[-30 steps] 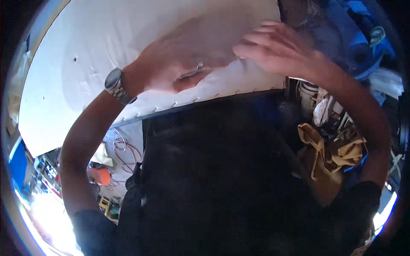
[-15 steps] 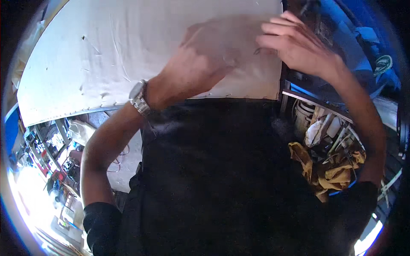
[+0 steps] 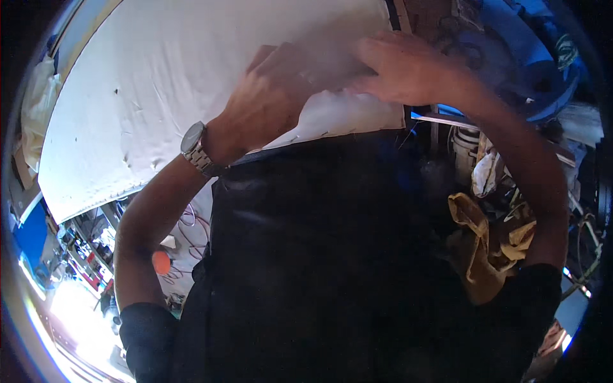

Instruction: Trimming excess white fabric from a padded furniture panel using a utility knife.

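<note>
A broad pale panel, apparently covered in stretched cloth or vinyl (image 3: 185, 76), lies before me, with small dimples near its front edge. Over its right part my left hand (image 3: 271, 96) is bent with its fingers curled, a metal-banded watch (image 3: 195, 142) on the wrist. Whatever it grips is hidden. My right hand (image 3: 408, 69) comes in from the right, above the panel's right edge, and its fingers meet those of my left hand. Blur smears the fingers of both hands where they meet. Thin dark strands (image 3: 403, 137) show by the panel's near right corner.
Crumpled yellow-brown cloth (image 3: 482, 246) lies low on the right, below a pale cylindrical container (image 3: 466, 150) and a white bundle (image 3: 486, 173). Blue material (image 3: 543, 76) fills the far right. On the left floor are a pinkish cord (image 3: 199, 226) and an orange round object (image 3: 161, 262).
My right hand has moved left and come together with my left hand. The view has shifted, and the panel now appears tilted, with its left side lower.
</note>
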